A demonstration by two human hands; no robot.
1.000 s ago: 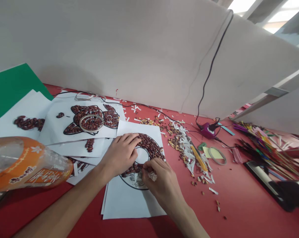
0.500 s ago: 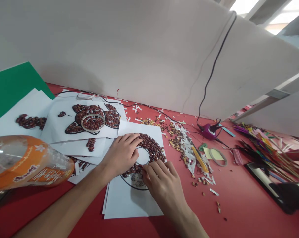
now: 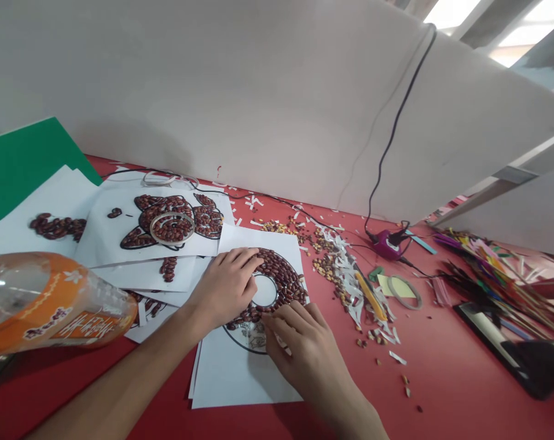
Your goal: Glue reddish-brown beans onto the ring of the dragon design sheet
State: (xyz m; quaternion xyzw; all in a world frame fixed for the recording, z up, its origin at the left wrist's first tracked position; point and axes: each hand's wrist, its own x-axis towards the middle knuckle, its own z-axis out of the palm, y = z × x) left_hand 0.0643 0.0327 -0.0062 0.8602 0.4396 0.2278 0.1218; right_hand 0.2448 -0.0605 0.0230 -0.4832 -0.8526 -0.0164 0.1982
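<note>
A sheet of white paper (image 3: 240, 385) carries a round black outline, its ring largely covered with dark red beans (image 3: 284, 272) around a bare white circle (image 3: 264, 290). Across the left side of the ring lies my left hand (image 3: 228, 284), fingers stretched out and resting on the beans and paper. My right hand (image 3: 299, 342) is at the lower part of the ring, fingers bent and tips drawn together by the edge of the beans. Whatever its fingertips hold, if anything, is hidden. Between the hands, a bean-free, glossy strip of the ring shows.
An orange-labelled plastic bottle (image 3: 61, 302) lies at left, near bean-covered sheets (image 3: 107, 238) and a tape ring (image 3: 172, 229). Right of the paper are loose beans and corn kernels (image 3: 325, 266), paper scraps, a yellow cutter (image 3: 371, 296), a purple power adapter (image 3: 389, 244) and coloured stems (image 3: 501, 275).
My right hand has shifted slightly down, and its fingers have lifted a little from the lower beans. My left hand stays in place.
</note>
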